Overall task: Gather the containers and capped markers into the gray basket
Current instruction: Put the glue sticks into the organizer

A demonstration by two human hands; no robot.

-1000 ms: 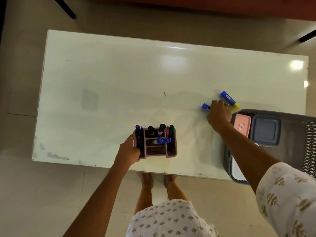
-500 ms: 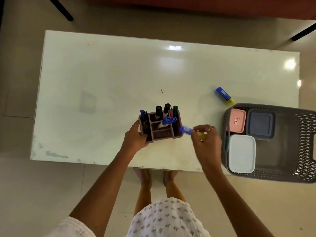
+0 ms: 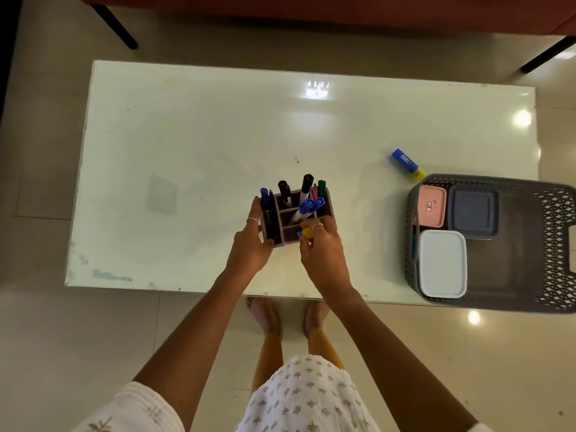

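A mauve marker organizer [image 3: 326,203] with several capped markers stands near the table's front edge. My left hand [image 3: 252,247] grips its left side. My right hand [image 3: 322,252] pinches a blue marker with a yellow end [image 3: 307,232] and holds it upright over the organizer's front compartment. A second blue and yellow marker [image 3: 407,165] lies on the table just behind the gray basket [image 3: 558,275]. In the basket lie a pink container [image 3: 431,210], a dark gray container [image 3: 473,213] and a white container [image 3: 442,268].
The white table [image 3: 202,145] carries the organizer and the loose marker. The gray basket overhangs the table's front right corner. Black furniture legs [image 3: 115,24] stand on the tiled floor behind. My feet [image 3: 265,316] are under the front edge.
My right hand picked a blue and yellow marker off the table near the basket and carried it left to the organizer. My left hand shifted the organizer slightly away from the front edge.
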